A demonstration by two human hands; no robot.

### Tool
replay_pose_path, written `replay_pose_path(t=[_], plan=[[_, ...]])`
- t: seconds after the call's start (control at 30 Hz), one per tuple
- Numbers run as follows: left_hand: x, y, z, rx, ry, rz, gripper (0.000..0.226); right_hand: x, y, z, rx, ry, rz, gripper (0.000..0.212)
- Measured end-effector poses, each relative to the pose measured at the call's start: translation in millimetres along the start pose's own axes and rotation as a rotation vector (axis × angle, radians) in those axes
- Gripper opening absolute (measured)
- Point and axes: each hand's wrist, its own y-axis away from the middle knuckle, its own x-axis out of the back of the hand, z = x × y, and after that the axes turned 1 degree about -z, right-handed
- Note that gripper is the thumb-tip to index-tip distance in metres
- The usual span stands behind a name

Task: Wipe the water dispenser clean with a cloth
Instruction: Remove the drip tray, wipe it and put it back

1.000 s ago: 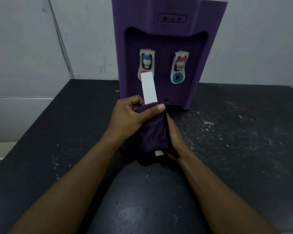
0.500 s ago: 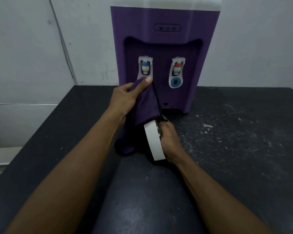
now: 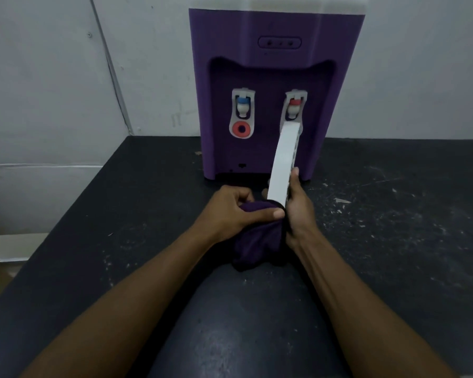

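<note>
Purple water dispenser (image 3: 273, 36) stands far back on the black tabletop (image 3: 393, 214). Left hand (image 3: 230, 211) grips a bunched purple cloth (image 3: 257, 241) against the long white plastic panel (image 3: 283, 165) (likely its drip tray) clasped by the right hand (image 3: 298, 211); the wipe should probably run upward next.

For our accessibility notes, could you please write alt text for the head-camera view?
Two bare hands work at a black table before a purple water dispenser: the left hand grips a bunched purple cloth against the lower end of a long white plastic part, which the right hand holds roughly upright.
</note>
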Motion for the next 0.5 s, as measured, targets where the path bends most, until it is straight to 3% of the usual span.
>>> replay_pose_path(t=[0.1,0.27,0.5], plan=[[-3,2,-3,-0.047,-0.084,-0.015,0.059,4,-4,0,0.009,-0.033,0.007,0.057],[-8,5,-12,-0.149,-0.219,-0.076,0.06,7,-7,1,-0.029,-0.181,-0.118,0.057],[-10,10,-11,-0.154,-0.014,0.079,0.058,5,-5,2,0.006,-0.078,-0.115,0.053]])
